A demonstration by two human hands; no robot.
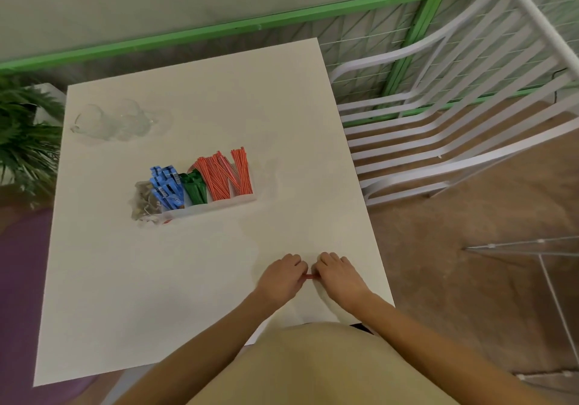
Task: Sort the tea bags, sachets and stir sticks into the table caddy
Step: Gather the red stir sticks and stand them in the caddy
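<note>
While you leaned over the near edge of the square white table (188, 295), your left hand (283, 274) and your right hand (336, 274) lay knuckles-up on its top, almost touching. Both had their fingers curled, and each pinched one end of a short red strip (308, 276) that showed only in the gap between them. So little of it was visible that I cannot tell whether it was a stir stick or a sachet.

Well apart from your hands, near the middle of the table, stood the long white table caddy (213, 208). It held clear-wrapped tea bags (144, 199) at its left end, then blue paper sachets (167, 187), then green foil sachets (195, 188), and red-and-white striped stir sticks (225, 176) leaning upright at its right end.

By my reading the sorting was nearly done, and you were at the pick-up of what may have been the last loose piece. The next move called for lifting it in one hand, carrying it forward and left, and dropping it in with its own kind without knocking the leaning sticks.

Farther off, clear glass cups (116, 122) sat by the far left corner, a green leafy plant (22, 141) stood beyond the left edge, and a white slatted chair (454, 116) stood to the far right.
</note>
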